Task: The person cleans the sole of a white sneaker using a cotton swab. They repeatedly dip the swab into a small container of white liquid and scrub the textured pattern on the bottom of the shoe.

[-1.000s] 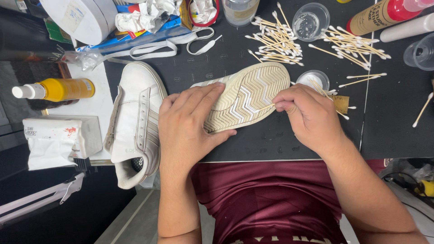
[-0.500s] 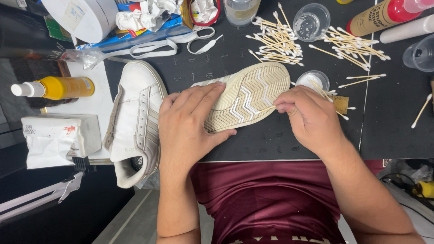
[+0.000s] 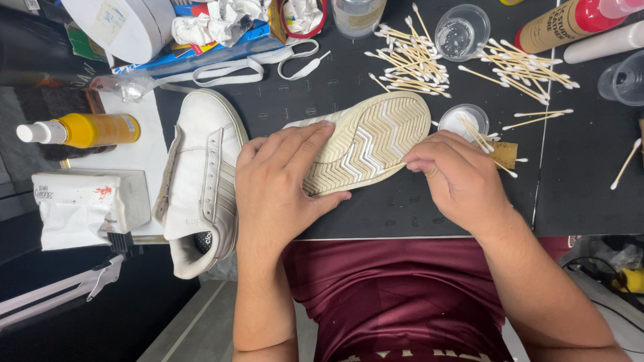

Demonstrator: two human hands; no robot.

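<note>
Left hand (image 3: 282, 184) clamps the upturned sneaker (image 3: 365, 144) at its heel, light and stiff-soled I'd say, while right hand (image 3: 456, 177) pinches a swab stick (image 3: 396, 165) against the tread

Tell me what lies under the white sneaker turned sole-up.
Under the white sneaker turned sole-up only the black work mat shows. The left hand covers its heel end, hiding whatever lies beneath there.

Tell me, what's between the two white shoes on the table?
The left hand, gripping the upturned shoe, lies between it and the other shoe, seen from the head camera.
</note>
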